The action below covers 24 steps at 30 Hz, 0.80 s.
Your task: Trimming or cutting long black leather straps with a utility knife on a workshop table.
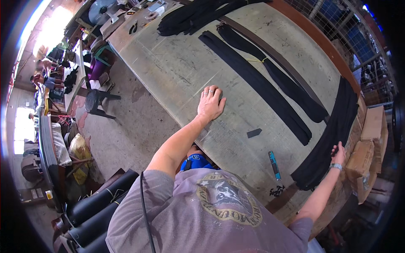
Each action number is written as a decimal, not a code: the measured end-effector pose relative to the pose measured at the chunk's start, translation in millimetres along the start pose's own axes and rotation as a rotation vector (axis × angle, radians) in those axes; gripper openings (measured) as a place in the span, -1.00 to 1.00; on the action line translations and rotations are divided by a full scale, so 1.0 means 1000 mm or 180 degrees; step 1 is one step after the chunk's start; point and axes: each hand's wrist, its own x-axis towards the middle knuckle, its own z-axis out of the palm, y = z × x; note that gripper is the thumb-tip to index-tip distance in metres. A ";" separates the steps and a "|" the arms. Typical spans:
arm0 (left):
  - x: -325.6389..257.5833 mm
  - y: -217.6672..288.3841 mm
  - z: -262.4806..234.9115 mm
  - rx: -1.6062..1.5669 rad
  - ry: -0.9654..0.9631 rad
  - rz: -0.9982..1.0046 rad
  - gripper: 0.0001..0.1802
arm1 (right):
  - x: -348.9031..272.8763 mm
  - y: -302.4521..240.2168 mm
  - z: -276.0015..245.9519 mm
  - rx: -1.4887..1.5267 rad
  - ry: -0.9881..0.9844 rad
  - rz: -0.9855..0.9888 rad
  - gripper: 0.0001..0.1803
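My left hand (210, 102) lies palm down on the worn grey tabletop (177, 80), fingers loosely spread and nothing in them; two rings show on it. At the table's right end, my right hand (338, 154) is at the outer edge of a thick stack of black fabric strips (333, 130), fingers curled against the cloth. Between my hands lie a small dark offcut (254, 133) and a teal box cutter (274, 165). Farther in are a long flat black strip (257, 86) and a black bundle (278, 78) tied with yellow string.
More black strips (185, 19) are heaped at the far end, near black-handled pliers (133, 28). A dark brown strip (278, 57) runs beside the bundle. Black scraps (277, 191) lie near my body. Cardboard boxes (367, 156) stand right; a dark plastic stool (99, 101) and black rolls (99, 206) are left.
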 end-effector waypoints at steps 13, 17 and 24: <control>0.020 0.196 -0.028 -0.3307 -0.0458 0.1743 -0.47 | -0.260 -0.070 0.077 0.3243 -0.1315 -0.0609 -0.66; 0.027 0.247 -0.047 -0.4297 -0.2082 0.1372 -0.46 | -0.287 -0.068 0.136 0.3030 -0.1523 -0.0740 -0.68; 0.060 0.128 -0.056 -0.3794 -0.2786 0.1446 -0.68 | -0.258 -0.056 0.128 0.3966 -0.1045 -0.0293 -0.73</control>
